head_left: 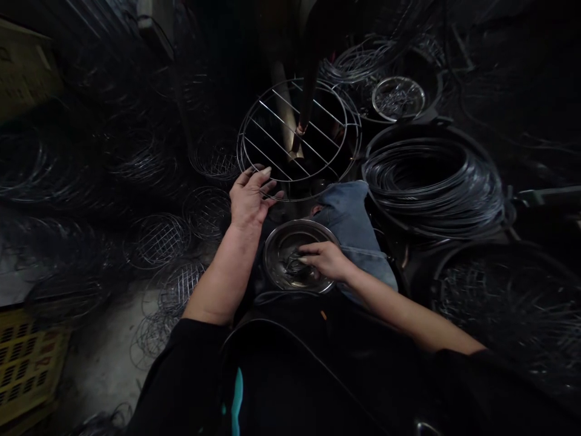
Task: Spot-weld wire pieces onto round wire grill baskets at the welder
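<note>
A round wire rack [272, 149] with parallel cross bars lies level in front of me, between the rod-like tips of a machine [300, 130]. My left hand [254, 194] grips its near left rim, thumb on top and fingers below. On my lap rests a shiny metal bowl [276, 239] holding small bent wire pieces [293, 264]. My right hand [324, 259] reaches into the bowl, its fingers pinched together at these pieces. Whether a piece sits between the fingertips is too dark to make out.
At right stands a tub with a big wire coil [436, 181]. Behind it is another bowl of small metal parts [399, 100]. Stacks of round wire grids [163, 241] cover the floor at left, near a yellow crate [27, 357]. More wire parts [499, 303] lie at lower right.
</note>
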Demonstrator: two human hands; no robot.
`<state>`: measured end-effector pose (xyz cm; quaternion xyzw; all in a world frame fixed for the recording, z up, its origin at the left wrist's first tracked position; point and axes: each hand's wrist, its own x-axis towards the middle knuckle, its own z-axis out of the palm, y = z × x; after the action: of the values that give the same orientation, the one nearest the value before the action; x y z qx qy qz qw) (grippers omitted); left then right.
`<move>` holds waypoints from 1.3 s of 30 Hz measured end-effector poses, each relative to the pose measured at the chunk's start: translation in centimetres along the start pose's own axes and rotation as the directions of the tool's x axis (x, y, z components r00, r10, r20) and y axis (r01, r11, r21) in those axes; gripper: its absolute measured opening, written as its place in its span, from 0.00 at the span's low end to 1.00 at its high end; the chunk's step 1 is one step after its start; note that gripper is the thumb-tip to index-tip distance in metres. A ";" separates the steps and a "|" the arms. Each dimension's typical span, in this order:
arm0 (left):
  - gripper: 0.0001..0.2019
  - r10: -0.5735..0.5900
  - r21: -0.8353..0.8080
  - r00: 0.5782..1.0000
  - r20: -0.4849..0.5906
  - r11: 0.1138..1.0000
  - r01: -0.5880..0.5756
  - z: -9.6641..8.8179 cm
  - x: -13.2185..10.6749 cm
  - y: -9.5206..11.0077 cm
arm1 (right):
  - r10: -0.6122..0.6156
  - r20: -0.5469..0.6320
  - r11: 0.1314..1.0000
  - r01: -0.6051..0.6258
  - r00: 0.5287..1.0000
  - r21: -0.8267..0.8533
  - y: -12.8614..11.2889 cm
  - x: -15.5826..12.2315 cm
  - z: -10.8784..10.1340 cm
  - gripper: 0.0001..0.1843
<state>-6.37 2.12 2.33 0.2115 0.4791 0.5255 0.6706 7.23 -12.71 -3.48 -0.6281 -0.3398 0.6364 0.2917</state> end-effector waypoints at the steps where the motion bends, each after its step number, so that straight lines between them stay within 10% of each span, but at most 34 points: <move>1: 0.20 -0.002 -0.005 1.000 0.000 1.000 0.002 -0.1 0.0 0.0 | 0.016 -0.012 0.996 -0.015 1.000 0.086 -0.5 -0.2 -0.3 0.10; 4: 0.20 -0.003 -0.024 1.000 0.010 1.000 0.003 -0.4 -0.1 0.1 | -0.076 -0.183 0.962 0.121 0.980 0.244 -1.7 -1.1 -2.3 0.14; 9: 0.19 -0.003 -0.070 1.000 0.013 0.998 0.004 -0.5 0.3 0.4 | -0.227 -0.609 0.926 0.363 0.760 0.108 -1.7 -1.2 -6.7 0.19; 20: 0.19 -0.007 -0.107 1.000 -0.016 0.994 0.006 -0.1 1.0 0.3 | -0.014 -0.386 0.883 0.193 0.922 0.429 -3.0 0.2 -9.4 0.22; 26: 0.18 -0.020 -0.098 0.999 -0.028 0.995 0.017 -0.1 0.3 0.2 | -0.124 -0.597 0.876 0.370 0.792 0.309 -1.1 1.3 -9.0 0.26; 35: 0.19 -0.014 -0.090 0.999 -0.045 0.996 0.010 -0.4 -0.1 -0.1 | -0.164 -0.380 0.951 0.249 0.910 0.185 -1.6 0.9 -8.6 0.24; 39: 0.19 -0.016 -0.088 0.998 -0.055 0.996 0.011 -0.4 -0.3 -0.1 | -0.206 -0.450 0.891 0.357 0.869 0.280 -2.8 -0.4 -8.9 0.19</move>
<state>-6.69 1.70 2.24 0.1639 0.4752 0.5471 0.6693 15.98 -10.77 -0.85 -0.6266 -0.2401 0.4911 0.5555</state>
